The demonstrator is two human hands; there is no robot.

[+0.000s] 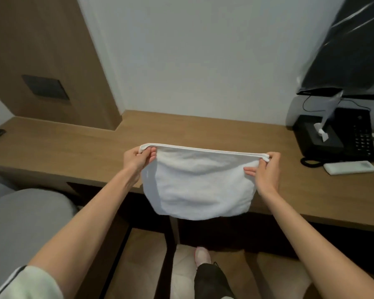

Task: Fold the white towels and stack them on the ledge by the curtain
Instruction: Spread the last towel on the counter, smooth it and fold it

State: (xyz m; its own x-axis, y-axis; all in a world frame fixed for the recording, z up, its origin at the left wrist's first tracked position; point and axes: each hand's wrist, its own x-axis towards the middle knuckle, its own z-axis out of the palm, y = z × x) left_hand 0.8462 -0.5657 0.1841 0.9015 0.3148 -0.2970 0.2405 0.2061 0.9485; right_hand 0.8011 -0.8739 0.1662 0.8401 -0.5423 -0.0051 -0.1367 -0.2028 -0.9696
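Pinching with curled fingers [152,152] of left hand [137,158] and right hand [267,169] the top corners of the white towel [194,186], hanging doubled, long edge running left to right, over the near edge of the desk [73,145].

We see one white towel [198,182], doubled over, hanging in the air by its two top corners, top edge level, body sagging above the wooden ledge [78,147].

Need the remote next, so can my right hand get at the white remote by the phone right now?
Likely not yet: the right hand pinches the towel; the remote lies right of it, nothing between.
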